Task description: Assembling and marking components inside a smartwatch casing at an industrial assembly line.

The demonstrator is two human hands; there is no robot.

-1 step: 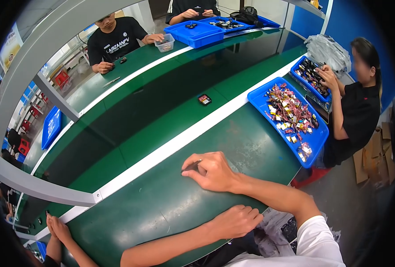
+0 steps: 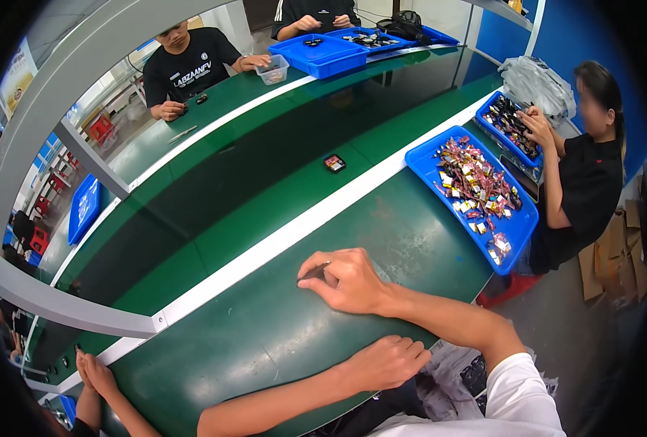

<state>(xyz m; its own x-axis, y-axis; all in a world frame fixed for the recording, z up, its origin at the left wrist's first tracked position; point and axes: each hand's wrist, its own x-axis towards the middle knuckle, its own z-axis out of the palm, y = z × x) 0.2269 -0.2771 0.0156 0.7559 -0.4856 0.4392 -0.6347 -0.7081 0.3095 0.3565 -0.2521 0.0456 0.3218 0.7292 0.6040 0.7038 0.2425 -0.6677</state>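
Observation:
My right hand (image 2: 351, 282) is over the green bench (image 2: 265, 320), its thumb and fingers pinching a small, thin, dark piece (image 2: 314, 272). Most of that piece is hidden by the fingers, so its kind does not show. Lower down, my left hand (image 2: 390, 362) is at the bench's near edge with its fingers curled inward. What it holds, if anything, is out of sight. A blue tray (image 2: 509, 244) to the right is heaped with small silvery and yellow parts with reddish wires (image 2: 476, 178).
A dark, glossy conveyor belt (image 2: 258, 171) runs beyond the white rail (image 2: 265, 255), carrying a small black device (image 2: 334, 163). Co-workers sit across and at right, beside blue trays (image 2: 327, 67). A co-worker's hands (image 2: 94, 370) show at lower left. A grey frame post (image 2: 90, 156) stands left.

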